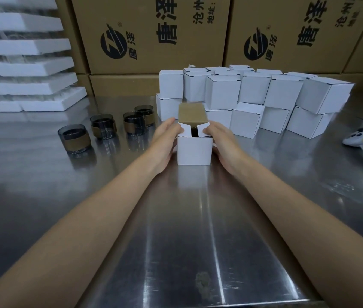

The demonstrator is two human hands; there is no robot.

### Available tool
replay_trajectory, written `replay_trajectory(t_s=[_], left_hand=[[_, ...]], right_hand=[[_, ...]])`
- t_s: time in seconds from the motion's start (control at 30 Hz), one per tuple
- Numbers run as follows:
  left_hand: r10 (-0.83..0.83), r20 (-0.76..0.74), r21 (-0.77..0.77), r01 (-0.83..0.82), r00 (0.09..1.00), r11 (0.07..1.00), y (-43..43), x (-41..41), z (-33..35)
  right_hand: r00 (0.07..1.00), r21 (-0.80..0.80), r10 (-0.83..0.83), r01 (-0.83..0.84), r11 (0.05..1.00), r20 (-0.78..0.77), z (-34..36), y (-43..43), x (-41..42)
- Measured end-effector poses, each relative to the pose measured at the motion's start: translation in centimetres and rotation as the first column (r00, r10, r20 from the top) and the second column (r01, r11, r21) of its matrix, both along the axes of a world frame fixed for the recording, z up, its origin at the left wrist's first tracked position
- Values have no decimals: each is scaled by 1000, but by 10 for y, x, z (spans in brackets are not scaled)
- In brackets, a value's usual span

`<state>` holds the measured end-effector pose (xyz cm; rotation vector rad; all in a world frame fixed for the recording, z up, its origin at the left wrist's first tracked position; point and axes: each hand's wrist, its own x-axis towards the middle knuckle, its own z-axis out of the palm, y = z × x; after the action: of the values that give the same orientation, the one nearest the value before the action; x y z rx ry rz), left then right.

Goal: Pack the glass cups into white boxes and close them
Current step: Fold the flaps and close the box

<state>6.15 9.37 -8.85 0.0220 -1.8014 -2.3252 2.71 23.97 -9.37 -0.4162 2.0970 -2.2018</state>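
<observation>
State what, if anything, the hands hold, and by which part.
Both hold the open white box by its sides: left hand on the left side, right hand on the right, thumbs on its side flaps.

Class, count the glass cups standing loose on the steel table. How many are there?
4, all left of the open box: nearest cup, second cup, then third cup overlapping fourth cup. Closed boxes may hide more.
</observation>
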Motion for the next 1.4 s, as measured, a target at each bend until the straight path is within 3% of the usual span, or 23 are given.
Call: replay_trajectory(t_s=[0.1,0.3,0.53,0.7,0.93,1.27,1.4], left_hand=[[61,-6,-2,-61,998,998,0,-1,1],[34,-62,-32,-36,998,999,-1,0,2],[99,-50,-134,-105,994,985,0,-1,-3],[72,-47,-78,-75,996,994,0,2,-2],[22,-109,-265,-51,994,963,4,7,-7],[16,-74,-320,-39,997,947,6,10,-3],[-9,-29,-263,1,1000,965,7,12,2]], right_hand=[[1000,-15,2,-2,1000,-17,0,-1,0],[998,-69,-17,13,998,-55,2,-1,2],[998,-119,54,-51,992,24,0,6,1],[981,-9,188,-189,982,-37,-4,14,1],[989,23,79,-77,997,-126,-4,7,5],[982,106,164,-155,982,-89,0,8,7],[973,92,224,-219,971,-54,2,3,8]])
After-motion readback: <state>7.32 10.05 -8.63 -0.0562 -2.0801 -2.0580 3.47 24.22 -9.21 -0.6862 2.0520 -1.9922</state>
